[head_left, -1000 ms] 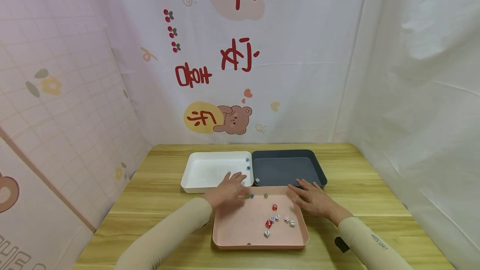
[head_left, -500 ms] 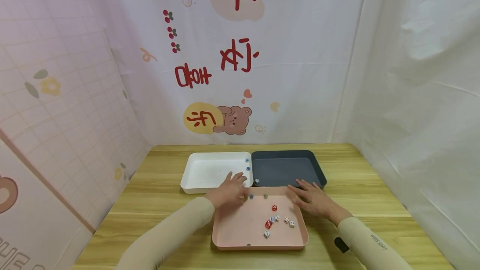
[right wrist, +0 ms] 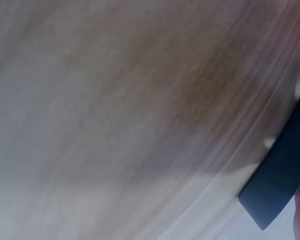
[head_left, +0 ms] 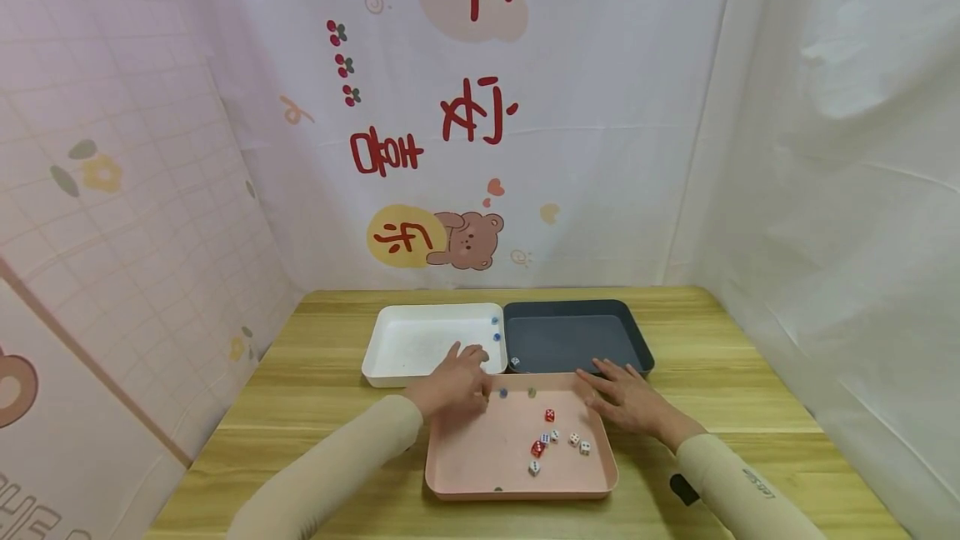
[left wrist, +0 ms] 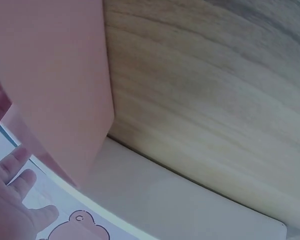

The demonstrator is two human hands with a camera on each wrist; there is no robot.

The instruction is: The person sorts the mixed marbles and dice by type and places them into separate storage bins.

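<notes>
In the head view, my left hand (head_left: 456, 383) reaches over the far left corner of the pink tray (head_left: 480, 473). Its thumb and finger come together, apparently on a small yellow-green marble, which they hide. Just right of these fingers lie a blue marble (head_left: 503, 393) and a greenish marble (head_left: 532, 392). My right hand (head_left: 628, 398) rests on the tray's right rim, fingers spread and holding nothing. Red dice, such as one red die (head_left: 550, 416), and several white dice, including one white die (head_left: 534, 468), lie inside. Spread left fingers (left wrist: 22, 185) show in the left wrist view.
Behind the pink tray, a white tray (head_left: 420, 344) with two blue marbles stands beside a dark tray (head_left: 570, 336) holding one small pale die. All stand on a wooden table (head_left: 750, 415). Printed cloth (head_left: 600, 148) hangs behind and at both sides.
The yellow-green marble beside my left fingertips is no longer visible. My left hand has drawn slightly left, its fingers closer together. The right hand and the dice have stayed put.
</notes>
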